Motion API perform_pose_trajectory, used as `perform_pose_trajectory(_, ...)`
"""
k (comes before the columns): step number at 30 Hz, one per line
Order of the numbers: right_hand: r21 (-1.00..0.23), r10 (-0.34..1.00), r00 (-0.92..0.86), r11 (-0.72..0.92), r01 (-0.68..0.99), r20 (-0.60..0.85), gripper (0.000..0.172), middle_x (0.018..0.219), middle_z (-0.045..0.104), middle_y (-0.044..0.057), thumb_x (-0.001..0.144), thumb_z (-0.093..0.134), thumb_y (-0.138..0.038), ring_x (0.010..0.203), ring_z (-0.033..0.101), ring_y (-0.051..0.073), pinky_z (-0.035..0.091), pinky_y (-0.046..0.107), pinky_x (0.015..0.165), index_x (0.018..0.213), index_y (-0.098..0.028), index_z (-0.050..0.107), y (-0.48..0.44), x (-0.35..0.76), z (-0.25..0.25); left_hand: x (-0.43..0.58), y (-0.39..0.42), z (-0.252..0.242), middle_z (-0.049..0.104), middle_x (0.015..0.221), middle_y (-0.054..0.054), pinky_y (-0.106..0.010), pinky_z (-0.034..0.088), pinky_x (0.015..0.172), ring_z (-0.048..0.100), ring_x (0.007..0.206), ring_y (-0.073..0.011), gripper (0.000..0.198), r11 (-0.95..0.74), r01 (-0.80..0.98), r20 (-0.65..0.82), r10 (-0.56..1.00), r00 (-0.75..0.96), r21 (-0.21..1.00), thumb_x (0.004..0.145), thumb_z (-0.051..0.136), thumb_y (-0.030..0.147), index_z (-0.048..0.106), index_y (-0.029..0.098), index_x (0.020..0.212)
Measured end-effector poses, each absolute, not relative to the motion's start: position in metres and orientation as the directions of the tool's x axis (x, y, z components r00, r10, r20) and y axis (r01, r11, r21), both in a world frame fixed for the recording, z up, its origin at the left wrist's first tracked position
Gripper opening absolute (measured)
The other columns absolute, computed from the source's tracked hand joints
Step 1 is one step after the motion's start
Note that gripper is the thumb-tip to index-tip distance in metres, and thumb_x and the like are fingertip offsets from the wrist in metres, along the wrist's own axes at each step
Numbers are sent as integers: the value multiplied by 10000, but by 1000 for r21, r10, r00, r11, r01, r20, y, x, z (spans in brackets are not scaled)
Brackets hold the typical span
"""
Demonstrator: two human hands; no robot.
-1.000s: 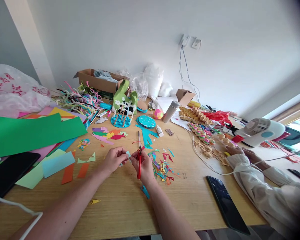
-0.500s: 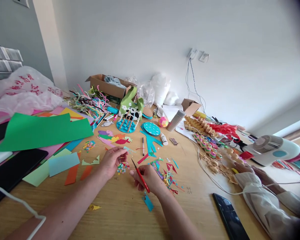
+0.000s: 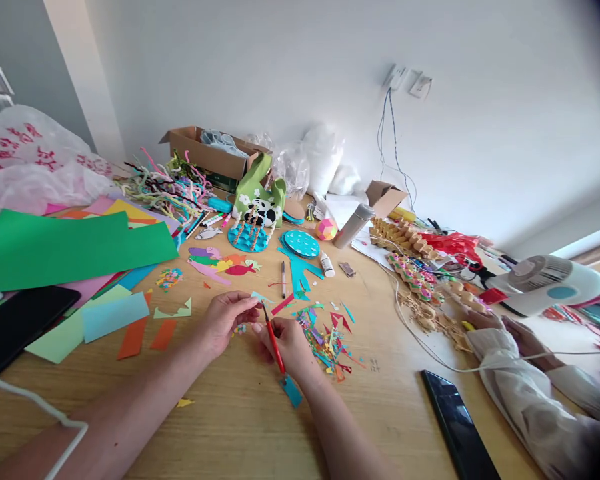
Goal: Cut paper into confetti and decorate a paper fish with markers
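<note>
My left hand (image 3: 226,323) pinches a small strip of pale blue paper (image 3: 263,299) between thumb and fingers. In my right hand (image 3: 291,343) are red-handled scissors (image 3: 275,345), their dark blades pointing up toward the left fingertips, close to the paper. Whether the blades touch the strip I cannot tell. Tiny paper dots (image 3: 239,329) lie on the table, partly hidden behind my hands. Just below the scissors' handles is a blue paper scrap (image 3: 291,392). To the right of my right hand spreads a pile of mixed paper offcuts (image 3: 327,340).
Coloured paper sheets (image 3: 80,247) are stacked at left. Fish-shaped cutouts (image 3: 225,261), a pen (image 3: 283,279), a blue round piece (image 3: 301,244) and a grey flask (image 3: 354,227) stand or lie beyond my hands. At right are a phone (image 3: 457,427), a fan (image 3: 550,287) and another person's hands (image 3: 527,337).
The scissors have moved up and left, bringing their blades to the paper at my left fingertips. My hands are closer together, and the view has tilted down slightly.
</note>
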State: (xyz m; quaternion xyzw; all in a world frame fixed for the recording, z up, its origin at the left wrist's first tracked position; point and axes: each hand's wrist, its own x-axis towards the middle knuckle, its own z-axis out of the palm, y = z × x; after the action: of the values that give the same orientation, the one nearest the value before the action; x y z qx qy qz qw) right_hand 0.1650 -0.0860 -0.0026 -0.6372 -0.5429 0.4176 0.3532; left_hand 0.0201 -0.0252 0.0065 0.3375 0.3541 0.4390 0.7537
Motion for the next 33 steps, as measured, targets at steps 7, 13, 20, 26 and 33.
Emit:
perform_pose_trajectory(7,-946,979,23,-201,255,-202,500,501,613,12,703,684,-648,373,509,115,344,217,365,604,-176,552,-87,163,-1,24,-29,7,716,630,-54,-258,476,594,646,588,-153,231,385,-387,-231,892,388,838,546,823,328,707,148,633)
perform_pose_trajectory(13,-959,971,-22,-232,162,-238,491,514,620,11,710,685,-639,366,515,110,364,207,350,610,-179,544,-88,164,0,24,-29,4,734,669,-62,-242,417,543,662,592,-162,207,394,-362,-241,884,401,845,573,796,312,695,150,653)
perform_pose_trajectory(20,-949,965,-33,-250,193,-261,498,503,615,8,700,685,-645,360,510,105,361,203,350,599,-180,541,-90,163,3,23,-28,4,701,616,-41,-250,449,555,628,554,-143,204,387,-374,-227,885,406,843,561,797,310,670,152,588)
perform_pose_trajectory(26,-938,966,-20,-244,246,-257,508,517,624,17,683,686,-662,377,520,112,389,214,382,613,-174,566,-89,167,2,18,-19,1,721,678,-53,-255,495,580,631,564,-132,214,378,-446,-230,907,352,811,562,811,293,694,145,663)
perform_pose_trajectory(33,-895,967,70,-254,366,-245,498,452,558,5,703,685,-640,371,509,130,322,219,364,568,-187,528,-90,166,4,16,-18,4,739,738,-69,-241,522,594,650,603,-130,225,407,-496,-250,902,352,767,568,830,272,725,132,710)
